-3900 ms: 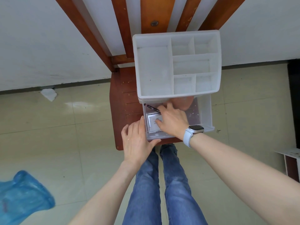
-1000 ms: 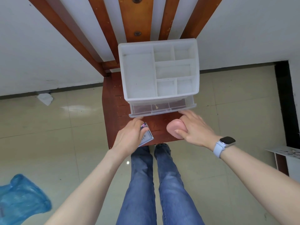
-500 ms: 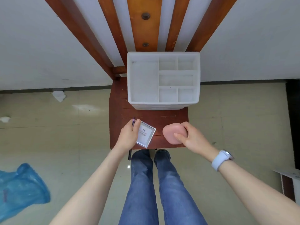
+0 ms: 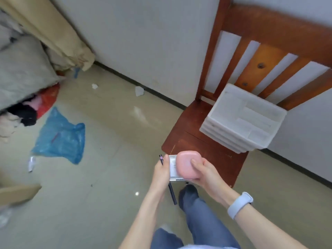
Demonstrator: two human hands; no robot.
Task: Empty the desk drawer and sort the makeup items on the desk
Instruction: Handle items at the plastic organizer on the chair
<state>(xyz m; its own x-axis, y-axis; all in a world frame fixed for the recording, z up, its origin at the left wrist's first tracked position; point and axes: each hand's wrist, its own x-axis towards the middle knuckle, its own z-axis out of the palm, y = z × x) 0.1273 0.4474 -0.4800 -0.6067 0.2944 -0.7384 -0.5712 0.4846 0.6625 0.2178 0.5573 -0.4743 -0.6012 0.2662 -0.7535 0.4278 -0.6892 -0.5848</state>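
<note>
At the far left of the frame a grey bundle of fabric (image 4: 19, 69) and a red bag (image 4: 49, 97) are seen on the floor. Right of these, a blue plastic bag (image 4: 61, 137) lies flat on the tiles. At lower centre, the left hand (image 4: 161, 172) is curled round a dark pencil (image 4: 169, 184) and the left edge of a white square compact (image 4: 172, 169). Over that compact a pink rounded case (image 4: 186, 166) is held by the right hand (image 4: 206, 174), thumb pressed on top and fingers clamped beneath. A pale blue wristband (image 4: 239, 203) is worn on the right wrist. At right of centre, a white drawer organiser (image 4: 242, 119), its drawers closed, stands on the seat of a wooden chair (image 4: 185, 133).
</note>
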